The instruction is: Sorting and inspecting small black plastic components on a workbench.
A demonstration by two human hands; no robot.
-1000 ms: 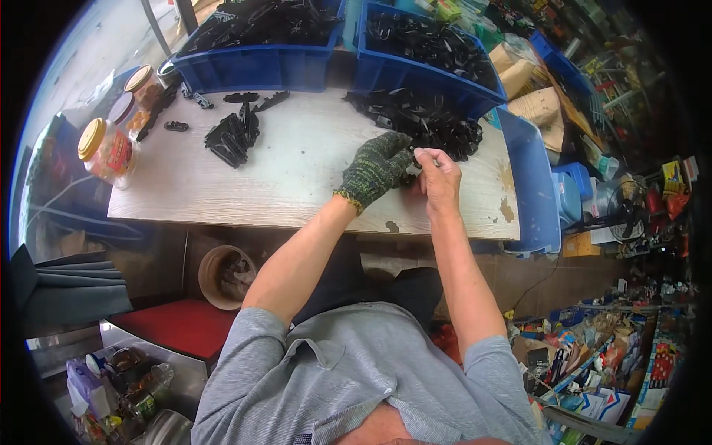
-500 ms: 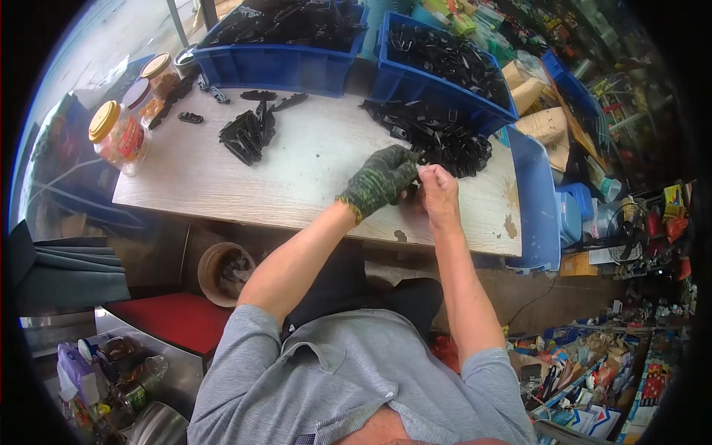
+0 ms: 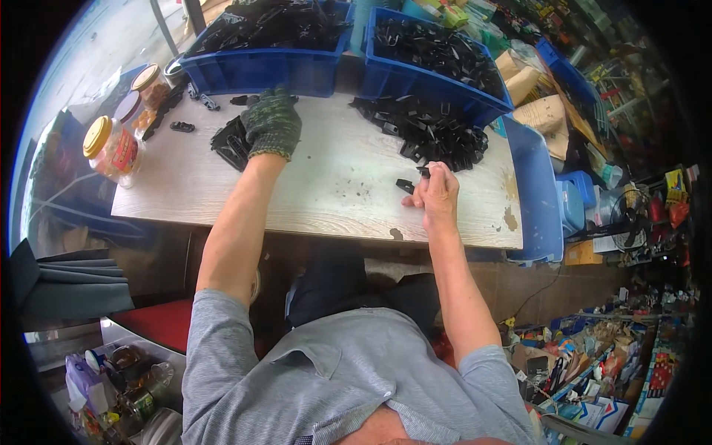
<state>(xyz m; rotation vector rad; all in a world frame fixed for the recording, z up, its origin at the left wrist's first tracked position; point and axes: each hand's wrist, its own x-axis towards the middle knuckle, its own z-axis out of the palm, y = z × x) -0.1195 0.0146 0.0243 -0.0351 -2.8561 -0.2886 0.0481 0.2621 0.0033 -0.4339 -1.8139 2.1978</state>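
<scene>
My left hand [image 3: 273, 124], in a dark green mottled knit glove, reaches over a small pile of long black plastic parts [image 3: 231, 144] on the left of the table. Its fingertips are hidden under the glove's back, so I cannot tell whether it grips a part. My bare right hand [image 3: 437, 194] is closed at the table's right side, with a small black plastic piece [image 3: 424, 171] between thumb and fingers. Another black piece [image 3: 405, 185] shows just left of those fingers; whether it is held or lying there is unclear. Beyond is a heap of small black plastic pieces [image 3: 445, 137].
Two blue bins, left [image 3: 259, 73] and right [image 3: 437, 89], filled with black parts, line the table's far edge. Lidded jars [image 3: 111, 152] stand at the left. A light blue tub [image 3: 539, 193] adjoins the table's [image 3: 334, 200] right end.
My left hand has left my right hand and moved left to the small pile. My right hand has stayed near the heap and lowered slightly; black pieces now show at its fingers.
</scene>
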